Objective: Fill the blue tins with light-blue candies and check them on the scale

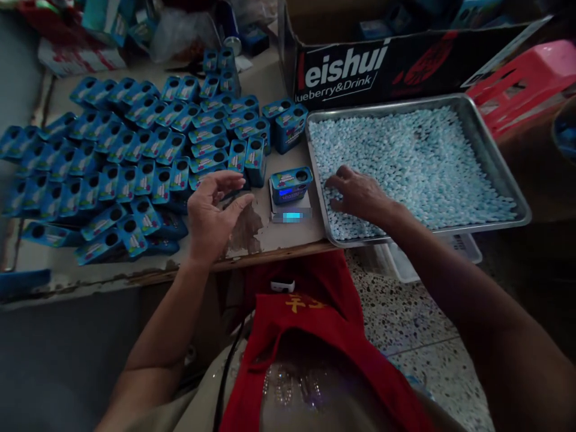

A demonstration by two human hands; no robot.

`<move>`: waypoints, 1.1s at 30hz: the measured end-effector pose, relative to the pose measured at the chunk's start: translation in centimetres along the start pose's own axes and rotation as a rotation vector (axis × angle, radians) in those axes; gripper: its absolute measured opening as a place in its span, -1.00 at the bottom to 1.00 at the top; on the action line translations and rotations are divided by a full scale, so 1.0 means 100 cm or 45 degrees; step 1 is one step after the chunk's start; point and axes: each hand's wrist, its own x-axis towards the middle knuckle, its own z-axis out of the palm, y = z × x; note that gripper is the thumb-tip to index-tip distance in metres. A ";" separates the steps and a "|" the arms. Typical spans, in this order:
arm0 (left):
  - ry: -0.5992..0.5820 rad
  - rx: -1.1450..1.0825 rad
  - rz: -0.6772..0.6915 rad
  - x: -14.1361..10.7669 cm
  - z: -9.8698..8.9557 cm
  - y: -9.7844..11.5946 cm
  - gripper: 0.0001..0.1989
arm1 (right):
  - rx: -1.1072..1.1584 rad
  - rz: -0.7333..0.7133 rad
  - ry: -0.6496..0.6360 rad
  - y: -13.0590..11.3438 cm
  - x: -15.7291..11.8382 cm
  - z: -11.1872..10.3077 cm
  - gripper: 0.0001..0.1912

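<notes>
My left hand (215,210) hovers over the bare table beside the rows of tins, thumb and fingers apart, with nothing seen between them. To its right a blue tin (290,185) with a round dark hole in its top stands on a small digital scale (275,211) whose display glows blue. My right hand (355,193) reaches into the left part of a metal tray (524,219). Its fingers are bent and spread, with the tips among small pale-blue pellets (405,156) like candies. Whether any pellets lie under the fingertips is hidden.
Many similar blue tins (123,144) crowd the table's left side. Behind the tray stands a black printed carton (351,69), with a red plastic stool (526,84) at its right. A plastic bag (184,36) and a can (230,30) lie at the back. The table's wooden edge (270,255) runs in front.
</notes>
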 end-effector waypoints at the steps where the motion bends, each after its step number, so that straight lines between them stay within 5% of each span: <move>1: 0.005 -0.002 -0.030 -0.003 -0.003 -0.001 -0.74 | -0.023 0.014 -0.014 -0.001 0.002 -0.001 -0.59; 11: -0.005 0.036 0.003 -0.002 0.000 0.007 -0.83 | 0.354 0.204 0.221 0.036 -0.008 -0.018 -0.89; 20: -0.089 0.081 0.087 -0.001 0.015 0.012 -0.86 | 0.748 0.230 0.292 0.018 -0.006 -0.013 -0.91; 27: -0.072 0.049 0.023 0.002 0.016 0.011 -0.85 | 1.039 0.123 0.258 0.003 0.004 -0.037 -0.85; 33: -0.067 0.019 0.002 0.000 0.025 0.004 -0.72 | 0.811 0.059 0.319 0.006 0.007 -0.052 -0.88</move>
